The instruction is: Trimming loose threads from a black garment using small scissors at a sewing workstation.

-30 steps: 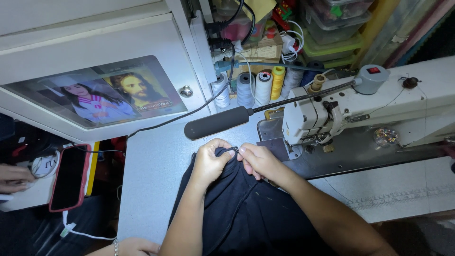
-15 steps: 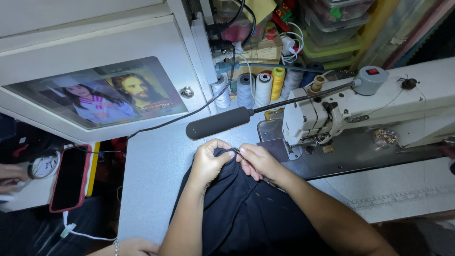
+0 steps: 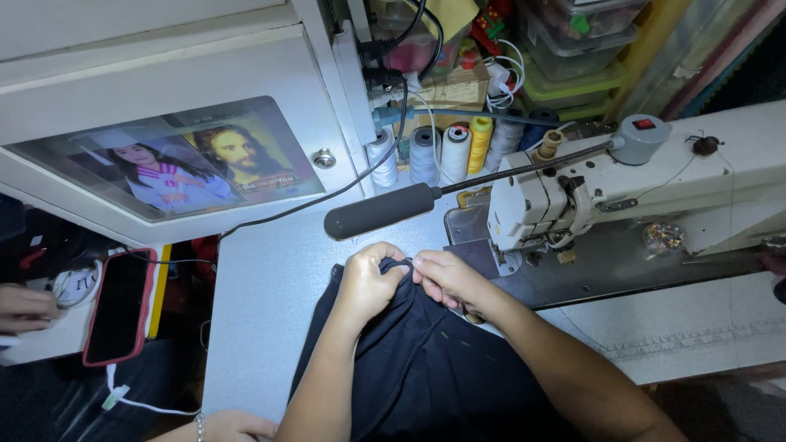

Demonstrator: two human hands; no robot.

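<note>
A dark navy garment (image 3: pixel 426 368) lies on the grey table (image 3: pixel 262 295) in front of a white sewing machine (image 3: pixel 622 188). My left hand (image 3: pixel 370 282) pinches the garment's top edge, bunching the cloth. My right hand (image 3: pixel 446 277) grips the same edge just to the right, fingertips touching the left hand's. Both hands sit left of the machine's needle area (image 3: pixel 508 258) and just below a black gooseneck lamp head (image 3: pixel 378 211).
Several thread spools (image 3: pixel 446 151) stand behind the machine. A white cabinet door with two pictures (image 3: pixel 188 164) is at the left. A phone in a red case (image 3: pixel 119 304) lies at the far left, near another person's hand (image 3: pixel 24 307). A further hand (image 3: pixel 237 426) shows at the bottom edge.
Both hands stay on the garment's top edge, working it slightly; the view has barely shifted. The other person's hand at left stays in place.
</note>
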